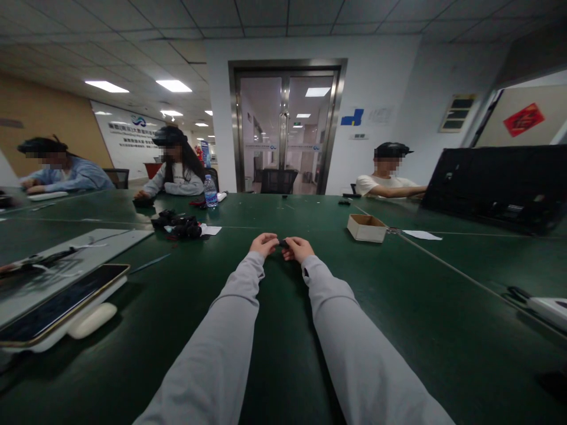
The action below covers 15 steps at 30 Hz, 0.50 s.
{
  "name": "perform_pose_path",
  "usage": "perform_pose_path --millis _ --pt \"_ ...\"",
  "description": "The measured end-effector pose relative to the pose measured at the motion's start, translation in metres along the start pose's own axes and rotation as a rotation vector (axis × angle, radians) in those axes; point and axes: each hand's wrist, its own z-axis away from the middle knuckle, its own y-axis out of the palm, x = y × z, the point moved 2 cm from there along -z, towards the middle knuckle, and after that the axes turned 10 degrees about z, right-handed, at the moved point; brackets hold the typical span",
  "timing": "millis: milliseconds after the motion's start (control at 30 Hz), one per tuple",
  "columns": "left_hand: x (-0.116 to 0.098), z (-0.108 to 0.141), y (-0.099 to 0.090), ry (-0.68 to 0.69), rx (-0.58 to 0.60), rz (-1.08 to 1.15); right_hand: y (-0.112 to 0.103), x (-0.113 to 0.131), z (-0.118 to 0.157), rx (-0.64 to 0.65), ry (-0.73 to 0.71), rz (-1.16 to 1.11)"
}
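Both my arms reach forward over the green table point(283, 330). My left hand point(264, 244) and my right hand point(299, 249) almost meet at the middle. Between their fingertips is a small black piece point(282, 243), mostly covered by the fingers, too small to name. The fingers of each hand are closed in a pinch on it, the left on one end and the right on the other. The piece is just above or on the tabletop; I cannot tell which.
An open cardboard box point(367, 229) stands to the right, near a large black monitor point(496, 186). On the left are a smartphone point(66, 301), a heap of black parts point(177, 224) and a water bottle point(211, 192). Three people sit across the table.
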Motion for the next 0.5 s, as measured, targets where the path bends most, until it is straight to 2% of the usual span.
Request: perform_pose_path --millis 133,333,500 --pt "0.0040 -0.0034 0.0026 -0.099 -0.034 0.054 -0.0006 -0.0006 -0.0005 -0.006 0.008 -0.006" --pt "0.0088 -0.0078 0.0011 -0.045 -0.072 -0.123 0.0003 -0.0020 -0.0003 0.000 0.006 -0.011" --pt "0.0089 -0.0088 -0.0017 -0.027 -0.041 -0.254 -0.0023 -0.0040 -0.0004 0.023 0.003 -0.031"
